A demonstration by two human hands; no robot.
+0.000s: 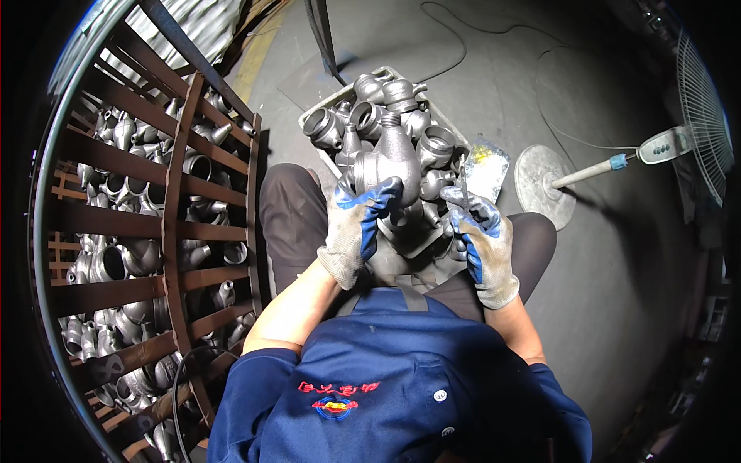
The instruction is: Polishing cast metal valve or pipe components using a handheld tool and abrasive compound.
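Observation:
In front of me, a grey metal casting (397, 154) with a rounded body and ridged, thread-like necks is held up by my left hand (351, 228). That hand wears a grey and blue glove, and its fingers are closed around the casting's lower side. To the right, my gloved right hand (482, 243) is closed on a thin dark tool (463, 179) that points upward; its exact kind is too small to tell. Below the raised casting stands a pale crate (330, 98) heaped with similar grey castings (438, 144).
A rusty slatted metal cage (174, 193) full of castings stands at my left. Right of the crate lies a shiny clear plastic bag (486, 174) with yellow bits. Farther right is a standing fan (706, 123) on a round base (543, 185). A black cable (455, 31) crosses the floor.

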